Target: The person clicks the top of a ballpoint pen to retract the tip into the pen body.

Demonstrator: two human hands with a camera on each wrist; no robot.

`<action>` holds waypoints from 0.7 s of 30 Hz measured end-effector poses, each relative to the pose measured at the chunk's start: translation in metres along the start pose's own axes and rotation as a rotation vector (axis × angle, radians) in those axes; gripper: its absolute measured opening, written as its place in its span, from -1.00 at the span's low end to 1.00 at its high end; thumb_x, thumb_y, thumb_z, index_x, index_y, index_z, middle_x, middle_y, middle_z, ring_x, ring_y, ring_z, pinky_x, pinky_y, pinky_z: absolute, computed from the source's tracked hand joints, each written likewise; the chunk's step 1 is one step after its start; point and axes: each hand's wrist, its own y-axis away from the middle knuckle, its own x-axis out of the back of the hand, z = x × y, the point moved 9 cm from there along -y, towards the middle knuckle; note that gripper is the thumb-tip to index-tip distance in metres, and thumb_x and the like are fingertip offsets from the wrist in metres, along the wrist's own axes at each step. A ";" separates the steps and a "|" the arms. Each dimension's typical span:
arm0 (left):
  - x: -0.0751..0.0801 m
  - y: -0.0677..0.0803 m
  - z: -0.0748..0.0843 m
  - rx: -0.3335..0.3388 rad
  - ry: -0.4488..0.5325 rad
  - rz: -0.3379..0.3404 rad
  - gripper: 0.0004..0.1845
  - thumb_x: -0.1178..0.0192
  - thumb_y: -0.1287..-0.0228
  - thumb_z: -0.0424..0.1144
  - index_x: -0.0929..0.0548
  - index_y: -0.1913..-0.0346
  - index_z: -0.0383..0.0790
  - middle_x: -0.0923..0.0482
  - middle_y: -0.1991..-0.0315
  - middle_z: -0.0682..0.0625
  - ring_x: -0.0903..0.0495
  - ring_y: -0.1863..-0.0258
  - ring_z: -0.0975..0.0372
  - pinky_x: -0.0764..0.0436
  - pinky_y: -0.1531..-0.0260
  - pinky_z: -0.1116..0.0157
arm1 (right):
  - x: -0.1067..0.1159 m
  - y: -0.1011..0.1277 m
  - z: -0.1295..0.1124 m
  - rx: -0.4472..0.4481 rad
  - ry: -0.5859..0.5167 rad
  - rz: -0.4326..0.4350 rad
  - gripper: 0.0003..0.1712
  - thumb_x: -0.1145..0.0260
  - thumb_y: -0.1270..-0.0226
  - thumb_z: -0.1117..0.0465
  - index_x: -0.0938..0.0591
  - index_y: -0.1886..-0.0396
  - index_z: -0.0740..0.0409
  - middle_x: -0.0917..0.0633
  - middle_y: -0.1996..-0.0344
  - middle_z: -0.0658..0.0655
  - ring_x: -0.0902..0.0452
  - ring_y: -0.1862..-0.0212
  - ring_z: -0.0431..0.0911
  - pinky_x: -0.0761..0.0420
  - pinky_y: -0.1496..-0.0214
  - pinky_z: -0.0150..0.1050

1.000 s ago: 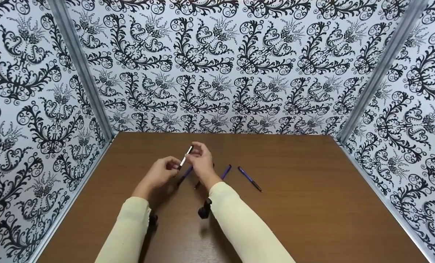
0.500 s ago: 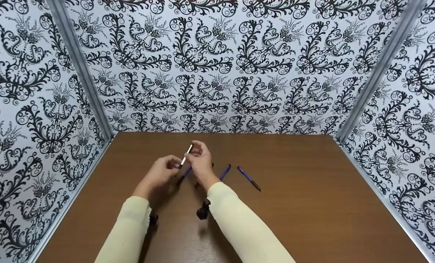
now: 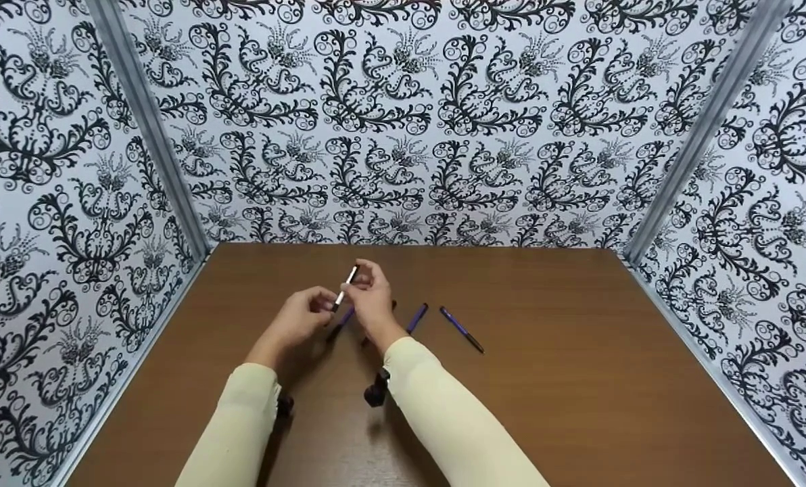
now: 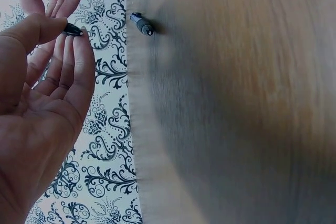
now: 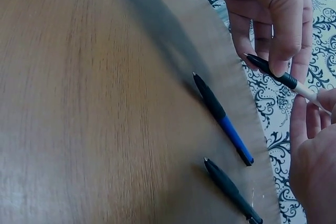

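Both hands hold a white-barrelled pen with black ends (image 3: 345, 289) slantwise above the table. My left hand (image 3: 300, 314) pinches its lower black end between thumb and fingers, while my right hand (image 3: 372, 297) holds it farther up. In the right wrist view, the left hand (image 5: 278, 24) has its thumb on the black grip of the pen (image 5: 286, 80), whose point sticks out, and the right hand (image 5: 317, 163) holds the white barrel, partly out of frame. The left wrist view shows only the black tip (image 4: 73, 29) beyond the left thumb.
Under the hands lies a blue pen with a black grip (image 3: 340, 326). Another blue pen (image 3: 418, 316) is partly behind the right wrist, and a third (image 3: 462, 330) lies right of it. A dark pen (image 5: 228, 187) shows in the right wrist view. Patterned walls (image 3: 403, 169) enclose the brown table (image 3: 579, 379).
Almost nothing differs. Both hands keep their hold on the white pen, with only a very slight shift of the hands; the pens on the table lie as before.
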 end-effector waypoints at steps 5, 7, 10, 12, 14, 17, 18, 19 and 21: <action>-0.001 -0.001 0.001 0.004 -0.009 -0.003 -0.67 -0.25 -0.31 -0.63 -0.75 -0.09 -0.38 -0.70 0.10 -0.18 -0.67 0.09 0.05 -0.65 0.10 0.25 | 0.001 -0.001 -0.001 0.002 0.010 0.011 -0.35 -0.45 -0.32 0.63 -0.61 -0.37 0.22 -0.65 0.17 0.20 -0.64 0.18 -0.11 -0.84 0.07 -0.01; -0.001 -0.001 0.000 0.011 -0.013 -0.002 -0.66 -0.25 -0.30 -0.63 -0.75 -0.09 -0.36 -0.70 0.11 -0.15 -0.66 0.09 0.07 -0.65 0.08 0.25 | 0.001 -0.001 -0.001 0.003 0.017 0.015 -0.36 -0.45 -0.32 0.62 -0.62 -0.37 0.21 -0.66 0.18 0.19 -0.64 0.18 -0.12 -0.83 0.09 -0.01; -0.002 -0.002 -0.001 0.020 -0.018 0.000 -0.65 -0.26 -0.30 -0.63 -0.76 -0.09 -0.35 -0.71 0.11 -0.13 -0.66 0.09 0.08 -0.65 0.06 0.24 | 0.002 0.000 -0.002 0.009 0.033 0.024 -0.36 -0.46 -0.31 0.62 -0.63 -0.35 0.21 -0.66 0.20 0.17 -0.64 0.19 -0.12 -0.83 0.08 0.04; -0.002 -0.002 -0.002 0.022 -0.022 0.003 -0.66 -0.27 -0.31 -0.62 -0.76 -0.09 -0.34 -0.71 0.12 -0.12 -0.66 0.09 0.08 -0.65 0.05 0.23 | 0.002 0.000 -0.002 0.015 0.037 0.029 -0.37 -0.47 -0.31 0.62 -0.64 -0.34 0.21 -0.67 0.21 0.18 -0.64 0.21 -0.12 -0.83 0.07 0.09; -0.002 -0.002 -0.002 0.018 -0.023 0.007 -0.67 -0.27 -0.31 -0.62 -0.76 -0.08 -0.34 -0.70 0.12 -0.13 -0.66 0.10 0.07 -0.65 0.05 0.21 | 0.002 -0.001 -0.003 0.020 0.029 0.027 -0.38 -0.46 -0.31 0.62 -0.64 -0.34 0.22 -0.68 0.21 0.21 -0.65 0.21 -0.12 -0.83 0.07 0.06; -0.001 -0.002 -0.002 0.014 -0.022 0.016 -0.68 -0.26 -0.32 -0.61 -0.76 -0.08 -0.34 -0.70 0.12 -0.13 -0.66 0.11 0.08 -0.65 0.05 0.20 | 0.001 -0.001 -0.003 0.020 0.001 0.020 -0.38 -0.45 -0.31 0.63 -0.63 -0.34 0.24 -0.68 0.19 0.25 -0.65 0.22 -0.11 -0.83 0.10 -0.05; -0.001 -0.002 -0.001 0.014 -0.020 0.017 -0.68 -0.26 -0.32 -0.61 -0.76 -0.08 -0.34 -0.70 0.12 -0.14 -0.66 0.11 0.07 -0.65 0.05 0.20 | 0.001 -0.001 -0.003 0.019 -0.004 0.019 -0.38 -0.45 -0.31 0.63 -0.63 -0.34 0.24 -0.68 0.19 0.26 -0.65 0.22 -0.11 -0.83 0.12 -0.09; -0.001 -0.002 -0.001 0.011 -0.020 0.017 -0.68 -0.26 -0.32 -0.61 -0.76 -0.08 -0.34 -0.70 0.12 -0.14 -0.66 0.11 0.07 -0.65 0.05 0.20 | 0.001 -0.001 -0.003 0.019 -0.007 0.019 -0.38 -0.45 -0.31 0.64 -0.63 -0.34 0.23 -0.68 0.19 0.25 -0.65 0.22 -0.11 -0.83 0.13 -0.13; -0.001 -0.003 -0.001 0.011 -0.019 0.019 -0.68 -0.26 -0.32 -0.61 -0.76 -0.08 -0.35 -0.70 0.12 -0.14 -0.67 0.11 0.07 -0.65 0.05 0.21 | 0.001 -0.002 -0.003 0.018 -0.010 0.023 -0.37 -0.45 -0.30 0.64 -0.63 -0.34 0.23 -0.67 0.20 0.24 -0.65 0.22 -0.10 -0.83 0.14 -0.14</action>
